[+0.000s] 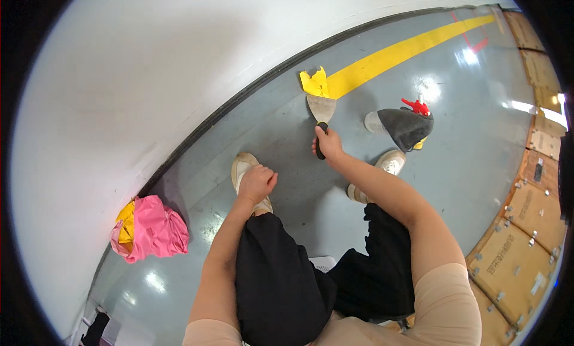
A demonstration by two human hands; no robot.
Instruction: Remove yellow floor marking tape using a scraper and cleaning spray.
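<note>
Grey shiny floor (454, 184) runs beside a white wall (149, 65), and a yellow stripe (394, 50) is painted along it, with a pink and yellow bundle (149, 229) by the wall and wooden crates (520, 250) on our right. Our right hand (327, 144) is shut tight on the black handle of a scraper (321, 116), whose long side points away from us, its flat blade touching the torn yellow end of the stripe. Our left hand (257, 183) is curled into a loose fist over our left shoe (241, 167), holding nothing we can see, and a bottle with a red top (402, 123) under a grey cloth lies near.
</note>
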